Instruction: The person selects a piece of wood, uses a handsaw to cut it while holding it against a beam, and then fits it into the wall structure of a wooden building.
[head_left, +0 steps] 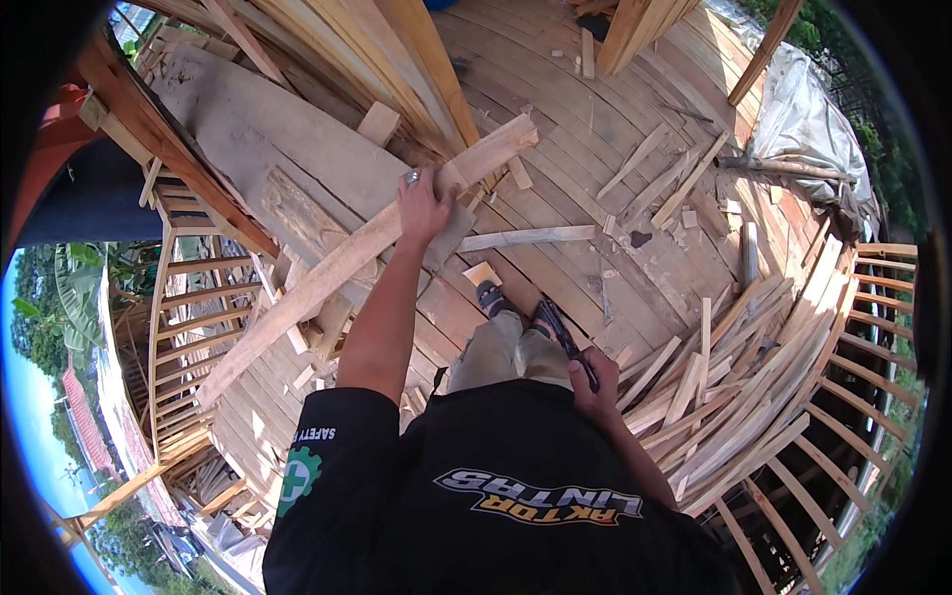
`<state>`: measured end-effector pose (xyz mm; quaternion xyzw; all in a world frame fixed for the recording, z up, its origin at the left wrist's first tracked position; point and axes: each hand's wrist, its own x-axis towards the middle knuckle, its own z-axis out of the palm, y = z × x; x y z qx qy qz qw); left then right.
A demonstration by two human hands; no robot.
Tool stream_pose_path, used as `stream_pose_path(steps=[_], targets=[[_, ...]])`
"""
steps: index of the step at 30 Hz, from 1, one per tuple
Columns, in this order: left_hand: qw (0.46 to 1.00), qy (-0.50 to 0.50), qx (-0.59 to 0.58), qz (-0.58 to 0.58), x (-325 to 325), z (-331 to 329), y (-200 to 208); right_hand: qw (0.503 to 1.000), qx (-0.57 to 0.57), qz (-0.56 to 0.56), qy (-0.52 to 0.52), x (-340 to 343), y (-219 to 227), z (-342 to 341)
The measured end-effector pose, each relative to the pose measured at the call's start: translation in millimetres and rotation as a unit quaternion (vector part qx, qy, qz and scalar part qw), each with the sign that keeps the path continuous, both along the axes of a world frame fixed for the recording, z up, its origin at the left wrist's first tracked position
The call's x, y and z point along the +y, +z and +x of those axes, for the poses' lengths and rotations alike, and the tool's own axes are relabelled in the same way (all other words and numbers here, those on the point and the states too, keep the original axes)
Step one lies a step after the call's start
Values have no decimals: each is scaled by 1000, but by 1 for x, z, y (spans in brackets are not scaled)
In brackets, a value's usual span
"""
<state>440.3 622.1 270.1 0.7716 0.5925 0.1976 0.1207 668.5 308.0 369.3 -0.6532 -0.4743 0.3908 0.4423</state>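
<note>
A long, rough wooden plank (pixel 317 283) slants across the left side, its far end near the middle of the deck. My left hand (pixel 424 208), with a ring on one finger, grips it towards that far end. Below the plank lies a wide board (pixel 268 119), and a short, thick wood piece (pixel 297 210) rests on that board. My right hand (pixel 595 383) is low beside my right thigh, closed around the handle of a long dark tool (pixel 561 332). The tool points forward over my foot; its exact kind is unclear.
Loose strips (pixel 734 387) of wood are heaped at the right beside a slatted railing (pixel 878 367). Offcuts and a slat (pixel 531 237) litter the plank floor (pixel 555 129). Tall timbers (pixel 397 69) lean at the back; a grey tarp (pixel 803 119) hangs at the far right.
</note>
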Motion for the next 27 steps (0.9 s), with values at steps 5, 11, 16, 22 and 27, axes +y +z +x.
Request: stream_pose_path(steps=[5, 11, 16, 22, 27], targets=[[998, 52, -29, -34, 8, 0, -6, 1000, 1, 14, 8, -9, -5, 8], [997, 60, -42, -33, 12, -1, -11, 999, 21, -19, 21, -14, -4, 17], [998, 57, -39, -4, 10, 2, -5, 999, 21, -23, 37, -13, -7, 23], [998, 64, -26, -7, 9, 3, -3, 998, 14, -33, 56, -12, -8, 27], [996, 72, -28, -52, 11, 3, -4, 997, 2, -18, 72, -13, -10, 29]])
